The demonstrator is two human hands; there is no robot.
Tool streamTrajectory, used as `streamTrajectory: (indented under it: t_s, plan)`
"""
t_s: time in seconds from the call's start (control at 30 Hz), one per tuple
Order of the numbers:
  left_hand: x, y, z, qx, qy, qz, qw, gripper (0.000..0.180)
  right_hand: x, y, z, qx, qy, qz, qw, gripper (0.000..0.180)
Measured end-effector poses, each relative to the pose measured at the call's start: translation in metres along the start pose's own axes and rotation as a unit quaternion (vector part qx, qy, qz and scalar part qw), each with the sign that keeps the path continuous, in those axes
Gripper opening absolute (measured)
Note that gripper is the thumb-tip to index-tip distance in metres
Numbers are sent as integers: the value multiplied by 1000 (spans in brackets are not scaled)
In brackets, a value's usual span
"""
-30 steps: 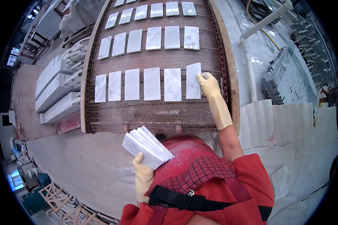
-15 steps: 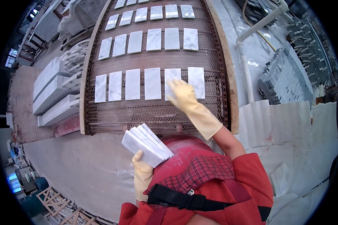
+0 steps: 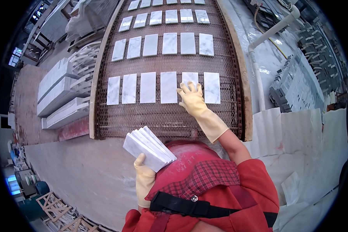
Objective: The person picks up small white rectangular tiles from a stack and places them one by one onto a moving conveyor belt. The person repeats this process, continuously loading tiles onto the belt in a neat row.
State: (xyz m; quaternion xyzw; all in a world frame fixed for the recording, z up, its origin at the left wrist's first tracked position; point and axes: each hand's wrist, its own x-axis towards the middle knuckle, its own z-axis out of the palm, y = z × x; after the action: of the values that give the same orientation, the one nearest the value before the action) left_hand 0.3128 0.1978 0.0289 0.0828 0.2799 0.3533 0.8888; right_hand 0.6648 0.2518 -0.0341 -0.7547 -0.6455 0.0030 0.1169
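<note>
A wire-mesh conveyor belt [image 3: 158,116] carries white marble tiles in rows; the nearest row [image 3: 168,87] holds six, long axes running up the belt. The right hand [image 3: 192,99], gloved yellow, lies flat with fingers spread on the fifth tile [image 3: 190,78]. The left hand [image 3: 144,174] grips a fanned stack of tiles [image 3: 148,148] against the chest.

The person wears long pale-yellow rubber gloves on the left hand [image 3: 145,181] and the right hand [image 3: 192,98], a red short-sleeved top, a red apron with a red-and-dark checked patch, and a black strap fastened by a small round metal stud.
</note>
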Motion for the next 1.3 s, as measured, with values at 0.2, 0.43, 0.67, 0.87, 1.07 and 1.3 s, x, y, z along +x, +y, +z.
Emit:
streamTrajectory:
  t_s: [0.2, 0.43, 0.67, 0.87, 1.07, 1.3]
  plan:
    - [-4, 13, 5, 45, 11, -15, 999, 93, -3, 0, 0, 10, 0, 34, 999, 65]
    - [-12, 20, -25, 53, 51, 39, 997, 92, -10, 8, -23, 46, 42, 99, 993, 65]
    - [-18, 27, -30, 63, 58, 39, 996, 94, -4, 60, -14, -27, 81, 334, 939, 74]
    - [-19, 28, -28, 46, 54, 28, 997, 93, -5, 59, -9, 25, 97, 356, 929, 78]
    - [-8, 29, -20, 52, 2, -34, 998, 96, -12, 62, -24, 43, 99, 364, 925, 77]
    - [0, 7, 12, 81, -51, -61, 994, 105, -84, -33, -106, 449, -61, 77, 888, 43]
